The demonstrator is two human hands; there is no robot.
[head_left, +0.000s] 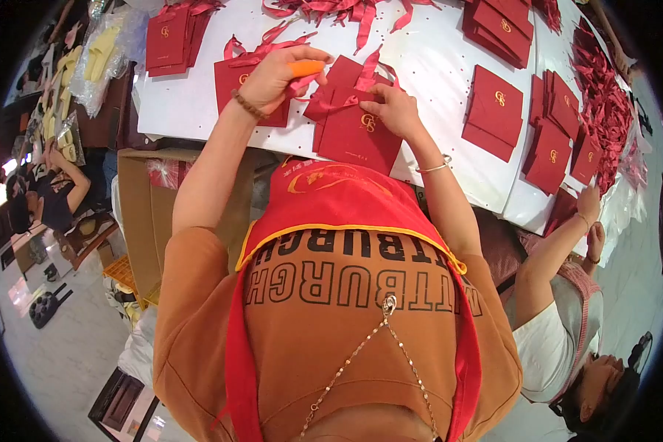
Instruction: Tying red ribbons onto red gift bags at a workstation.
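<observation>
Head view: person in a red apron [331, 202] working at a white table [438, 44], both bare hands up at one red bag.
Left hand: fingers of the left hand [271, 79] are curled around an orange piece [305, 68], mostly hidden so no clue what it is. A bit of pink ribbon [300, 88] hangs right by the fingertips.
Right hand: thumb and fingers of the right hand [395, 110] sit close together at the bag's upper edge, next to a ribbon loop [370, 70]. Honestly can't tell if they're pinching ribbon, bag or both.
Red bag: the red bag [353, 141] lies at the near edge of the table, gold emblem facing up, just below the hands.
Bag stacks: one bag stack [493, 110] off to the right, more farther back on both sides.
Ribbon heap: big tangled ribbon heap [604, 110] toward the far right.
Neighbour: co-worker's hand [588, 204] down at the table's right side, near more bags.
Box: cardboard box [141, 217], left, below the table edge.
</observation>
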